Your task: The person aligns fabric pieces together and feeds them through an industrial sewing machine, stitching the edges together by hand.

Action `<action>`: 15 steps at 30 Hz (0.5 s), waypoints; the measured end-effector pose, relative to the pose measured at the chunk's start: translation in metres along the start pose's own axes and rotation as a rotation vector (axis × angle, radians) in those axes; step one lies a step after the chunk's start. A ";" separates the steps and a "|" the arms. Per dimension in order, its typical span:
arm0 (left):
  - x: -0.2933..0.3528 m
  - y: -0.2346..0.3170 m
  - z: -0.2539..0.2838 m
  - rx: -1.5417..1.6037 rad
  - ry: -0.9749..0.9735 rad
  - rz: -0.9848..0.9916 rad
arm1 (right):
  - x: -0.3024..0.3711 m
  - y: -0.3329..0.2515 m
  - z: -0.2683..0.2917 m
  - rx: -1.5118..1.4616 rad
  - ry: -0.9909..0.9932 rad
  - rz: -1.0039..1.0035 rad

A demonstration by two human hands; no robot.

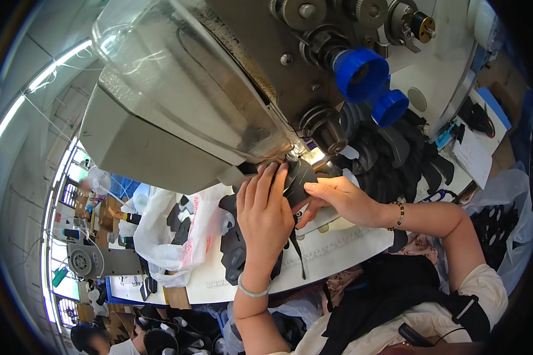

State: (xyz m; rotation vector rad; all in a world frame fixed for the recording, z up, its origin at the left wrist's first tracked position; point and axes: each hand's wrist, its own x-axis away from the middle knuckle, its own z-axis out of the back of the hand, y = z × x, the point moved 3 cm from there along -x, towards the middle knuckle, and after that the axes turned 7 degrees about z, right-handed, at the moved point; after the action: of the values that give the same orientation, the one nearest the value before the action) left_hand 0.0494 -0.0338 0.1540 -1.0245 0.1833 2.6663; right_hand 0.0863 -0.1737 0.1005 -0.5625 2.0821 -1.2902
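A sewing machine [314, 71] fills the upper middle, and a small light glows near its needle area. Below the light lies a curved black piece [300, 176] of material, its far edge at the machine. My left hand [265, 204], with a pale bangle at the wrist, rests on this piece with its fingers stretched out. From the right, my right hand [346, 201] pinches the piece's near edge between thumb and fingers. A thin black strip [297, 254] hangs down between my hands. The needle itself is hidden.
Many black cut pieces [391, 145] are heaped right of the machine. A white plastic bag [160, 236] with dark pieces stands at the left. The white table [337, 251] carries a ruler scale. Blue caps [361, 74] stick out of the machine. Another person [95, 340] is at lower left.
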 end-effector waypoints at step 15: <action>-0.002 -0.015 -0.005 0.199 -0.034 -0.157 | 0.014 -0.026 0.013 1.453 0.103 0.957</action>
State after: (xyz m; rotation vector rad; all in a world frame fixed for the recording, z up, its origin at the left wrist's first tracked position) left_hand 0.0586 -0.0208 0.1513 -0.8918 0.3392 2.4649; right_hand 0.0859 -0.2021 0.1158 0.9972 0.7223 -1.6819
